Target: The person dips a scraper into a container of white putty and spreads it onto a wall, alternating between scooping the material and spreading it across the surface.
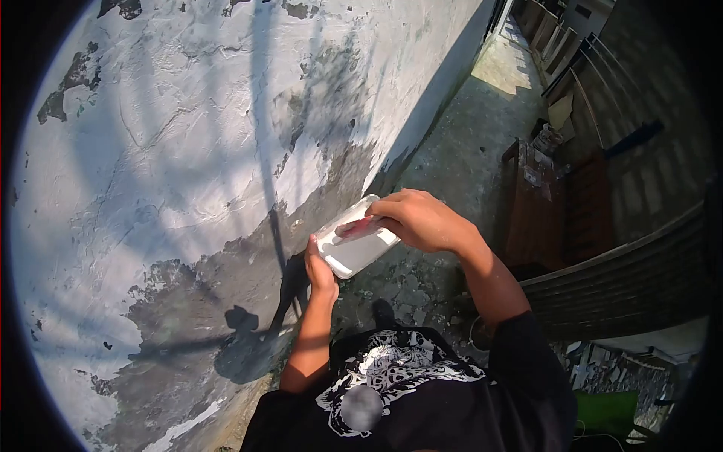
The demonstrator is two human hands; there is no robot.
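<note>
A white rectangular tray [370,254] with rounded corners is held tilted in front of my chest. My left hand [322,273] is closed on its left side, thumb along the edge. Smooth white material covers the inside of the tray. Over the tray's far end, my right hand [419,218] is closed on a small flat tool [354,227], greyish with red near the fingers. The tool's blade reaches into the tray, and its grip is hidden by my fingers.
A wall [203,113] with patchy white coating and bare grey areas rises close on the left. The concrete path [471,143] runs ahead beside it. A brown wooden bench [538,203] with things on it stands at right, near a slatted barrier [625,279].
</note>
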